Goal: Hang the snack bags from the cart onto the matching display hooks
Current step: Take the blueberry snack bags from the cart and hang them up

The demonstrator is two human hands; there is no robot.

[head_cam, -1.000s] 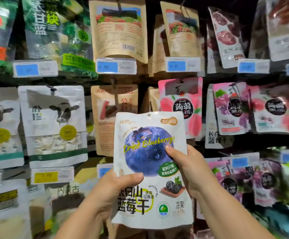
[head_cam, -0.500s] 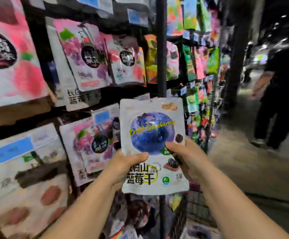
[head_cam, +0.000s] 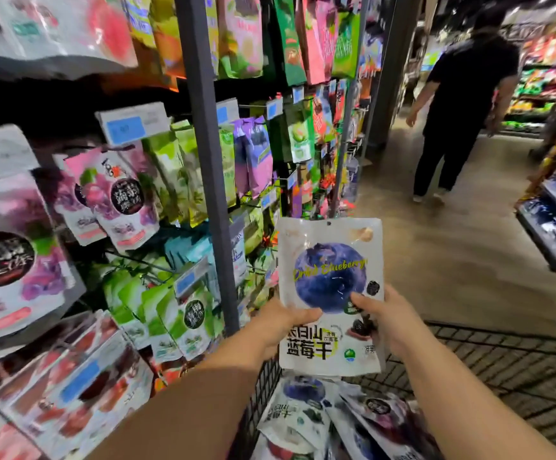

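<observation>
Both my left hand (head_cam: pixel 281 327) and right hand (head_cam: pixel 390 322) pinch the dried blueberry bag (head_cam: pixel 329 273) low down at centre frame, above the cart (head_cam: pixel 508 366); it looks light, slick and floppy, so I judge the top seam by the hang hole (head_cam: pixel 329 223) the better hold.

dim aisle | motion blur on left bags | glare on pouches | wide-angle edge bending

The blueberry bag (head_cam: pixel 331 260) is glossy plastic film, catching glare. Below it, the cart (head_cam: pixel 518 370) is black metal wire mesh holding equally shiny pouches (head_cam: pixel 298 416). Left of the bag the upright post (head_cam: pixel 208 167) looks matt grey metal; beyond the bag the floor (head_cam: pixel 462 247) is smooth, faintly sheened.
</observation>
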